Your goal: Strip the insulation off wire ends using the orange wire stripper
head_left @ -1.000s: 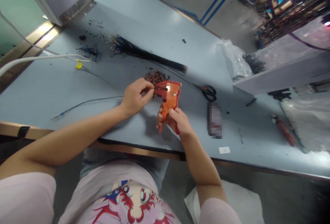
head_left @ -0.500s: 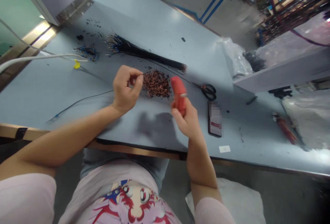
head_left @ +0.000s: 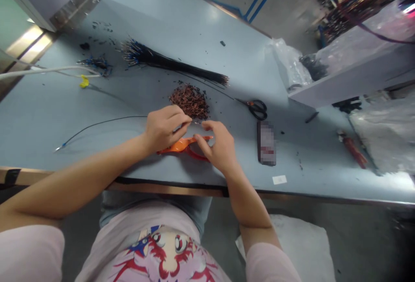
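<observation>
And here we are at the counter (head_left: 48,113), both hands working close together just below centre. The left hand (head_left: 164,129) has its fingers (head_left: 181,117) pressed together, pinching a thin wire (head_left: 196,122) whose bright tip pokes out toward the right hand (head_left: 218,145). Those right fingers (head_left: 207,125) curl down near that tip and over the orange wire stripper (head_left: 183,145); whether they're gripping anything, I can't tell from here.

The big change: that stripper was up in the right hand a moment ago, and now it's lying flat on the counter, right under both hands, its red-and-orange handles pointing left. The left hand has also shifted, from beside the pile to just below it.

As for the work on show, a heap of copper-coloured wire ends (head_left: 189,101) sits just above the hands, while a long bundle of black wires (head_left: 168,63) with blue-tipped ends still stretches across the upper left. A single loose wire with a blue end (head_left: 97,124) runs out to the left. Off to the right, black-handled scissors (head_left: 257,110) lie beside a pixelated phone (head_left: 266,143).
</observation>
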### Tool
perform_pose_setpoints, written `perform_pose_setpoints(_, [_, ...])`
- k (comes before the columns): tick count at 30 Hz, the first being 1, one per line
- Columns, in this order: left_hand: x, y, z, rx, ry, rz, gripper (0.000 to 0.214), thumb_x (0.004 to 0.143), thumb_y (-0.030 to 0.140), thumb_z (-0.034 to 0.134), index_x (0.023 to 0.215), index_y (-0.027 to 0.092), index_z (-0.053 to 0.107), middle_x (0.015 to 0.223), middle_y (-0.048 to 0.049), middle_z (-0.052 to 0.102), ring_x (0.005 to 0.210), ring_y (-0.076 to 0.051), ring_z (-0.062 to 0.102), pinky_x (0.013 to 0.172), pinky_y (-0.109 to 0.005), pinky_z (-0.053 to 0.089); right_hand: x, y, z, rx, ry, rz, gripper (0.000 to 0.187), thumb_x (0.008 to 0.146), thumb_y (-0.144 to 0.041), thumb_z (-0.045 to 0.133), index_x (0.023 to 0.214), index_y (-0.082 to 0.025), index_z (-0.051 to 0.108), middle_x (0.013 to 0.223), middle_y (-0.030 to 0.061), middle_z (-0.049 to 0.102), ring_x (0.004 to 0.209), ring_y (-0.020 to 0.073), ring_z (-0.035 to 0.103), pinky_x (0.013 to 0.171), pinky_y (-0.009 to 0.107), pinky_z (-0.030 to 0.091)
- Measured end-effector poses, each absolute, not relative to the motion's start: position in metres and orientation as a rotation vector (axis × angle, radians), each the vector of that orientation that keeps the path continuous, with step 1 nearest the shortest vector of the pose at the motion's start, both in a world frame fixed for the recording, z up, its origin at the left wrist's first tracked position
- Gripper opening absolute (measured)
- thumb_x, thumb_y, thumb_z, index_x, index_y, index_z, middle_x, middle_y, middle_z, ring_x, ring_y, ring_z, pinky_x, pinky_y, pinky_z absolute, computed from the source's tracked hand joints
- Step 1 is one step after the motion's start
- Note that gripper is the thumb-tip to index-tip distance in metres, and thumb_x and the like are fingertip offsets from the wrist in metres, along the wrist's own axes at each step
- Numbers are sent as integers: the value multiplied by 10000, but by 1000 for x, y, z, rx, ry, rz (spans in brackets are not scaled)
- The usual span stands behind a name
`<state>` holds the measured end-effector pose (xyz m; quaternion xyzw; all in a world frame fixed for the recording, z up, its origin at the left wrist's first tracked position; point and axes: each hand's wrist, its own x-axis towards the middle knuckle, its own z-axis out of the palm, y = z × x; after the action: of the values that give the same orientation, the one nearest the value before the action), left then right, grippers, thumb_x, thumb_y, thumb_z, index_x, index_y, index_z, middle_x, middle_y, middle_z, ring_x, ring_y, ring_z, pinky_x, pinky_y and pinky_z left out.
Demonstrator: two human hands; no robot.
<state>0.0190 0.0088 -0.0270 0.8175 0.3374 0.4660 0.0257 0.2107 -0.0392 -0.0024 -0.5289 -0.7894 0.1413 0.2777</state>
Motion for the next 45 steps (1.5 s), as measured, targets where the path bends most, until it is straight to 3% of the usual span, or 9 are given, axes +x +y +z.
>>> perform_pose_setpoints(3, [21,4,-30,2607,970,1410,74,826,214,562,865,212,625,761,-9,654,706,-129,595,613,-246,454,211,-40,-6,-1397,-2011,404,315,886,-325,537,1183,-222,518,1013,90,648,918,219,600,859,380,475])
perform_pose_setpoints(8, [24,2,-30,2629,913,1379,49,820,226,566,817,232,615,746,-7,657,698,-140,598,590,-261,454,208,-41,-11,-1393,-2093,391,166,890,-221,459,940,-211,617,925,79,664,870,200,603,796,331,479])
perform_pose_setpoints(15, [25,0,-29,2669,914,1320,75,812,227,555,785,208,622,751,-11,649,697,-138,593,589,-263,428,206,-41,-13,-1434,-2104,265,149,806,-147,482,868,-196,609,844,54,671,768,175,604,745,288,468])
perform_pose_setpoints(24, [18,9,-19,2424,1109,1459,87,775,183,545,697,203,576,659,-6,600,645,-137,546,605,-269,430,238,-18,-11,-1998,-1970,90,197,794,-195,487,871,-194,668,748,63,676,692,213,601,639,314,431])
perform_pose_setpoints(28, [19,12,-26,2554,1028,1412,79,795,196,561,737,209,613,720,-5,654,699,-146,579,633,-275,436,235,-19,-10,-1823,-2088,189,386,815,-129,442,1149,-201,623,1018,96,693,885,240,622,782,371,474])
perform_pose_setpoints(33, [19,10,-29,2631,948,1469,68,823,213,563,784,203,618,737,-3,658,684,-134,572,616,-269,426,222,-34,-4,-1438,-2045,285,578,825,-147,504,1385,-218,380,1369,99,505,1184,248,511,942,423,460])
perform_pose_setpoints(37, [19,9,-31,2747,867,1498,42,837,224,574,828,207,612,741,4,653,665,-120,559,592,-253,412,213,-41,-3,-1339,-2088,401,443,874,-225,528,1310,-204,459,1258,108,588,1131,239,555,935,407,475])
perform_pose_setpoints(41, [22,5,-33,2840,739,1502,67,820,264,625,808,203,598,718,16,644,631,-112,536,573,-246,404,206,-43,-7,-1339,-2147,385,211,929,-219,456,1062,-178,615,974,83,695,888,202,629,805,341,512])
perform_pose_setpoints(45, [23,2,-32,2783,820,1413,84,842,290,593,815,211,605,754,7,652,661,-112,561,577,-242,407,207,-43,-8,-1358,-2176,257,215,937,-212,448,971,-180,657,907,77,703,835,196,619,768,331,504])
